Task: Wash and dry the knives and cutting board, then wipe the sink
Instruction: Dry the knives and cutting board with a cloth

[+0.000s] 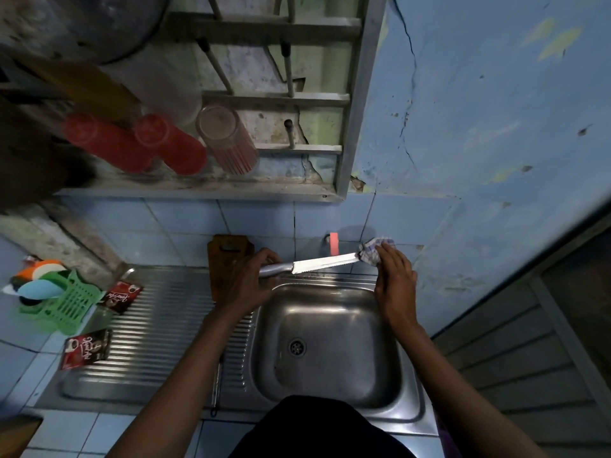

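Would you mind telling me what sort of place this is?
Most likely a small home kitchen: a steel sink with a ribbed drainboard, a wall-mounted dish rack holding upturned cups, and blue tiled walls.

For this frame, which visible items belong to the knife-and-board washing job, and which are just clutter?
In use or part of the job:
knife, held by left hand
cloth, gripped by right hand at the blade tip
cutting board, leaning against the wall
sink

Just lying about:
green basket
two sachets
red cups
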